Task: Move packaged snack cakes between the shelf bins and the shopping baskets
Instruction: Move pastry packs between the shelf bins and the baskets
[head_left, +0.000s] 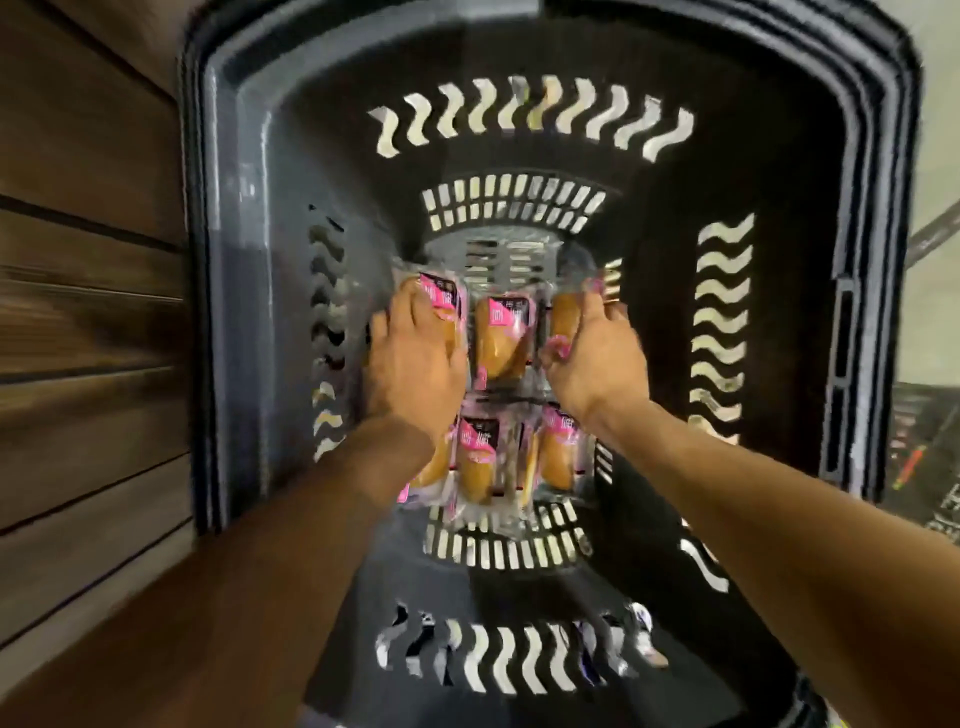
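The cakes lie on the floor of a deep black basket (244, 218), six packs showing in two rows of three. Each is a golden-brown bun in a clear wrapper with a pink and black label. They look light and soft: a hard squeeze would likely crush the bun, and the glossy film looks slippery and loose round it. The safest hold is probably across the width of the bun, fingers on one long side and thumb on the other, with only light pressure; the crimped wrapper ends would also serve for a pinch, though the pack would swing.

The left hand (410, 353) lies over the far-left cake (441, 306), fingers curled down over its top and outer edge, so it seems to have hold of it, though the thumb's contact is hidden. Just inside its fingers lies the middle cake (501, 332), untouched. The right hand (592, 353) has its fingers curved round the far-right cake (566, 312), thumb at the near inner corner by the pink label, apparently gripping it.

Under the wrists lies the near row: the near-middle cake (478, 457) and the near-right cake (558, 452) show well, the near-left one mostly hidden by the left forearm.

Beyond the basket, left of the left hand, is a wall of dark wood planks (88, 312).
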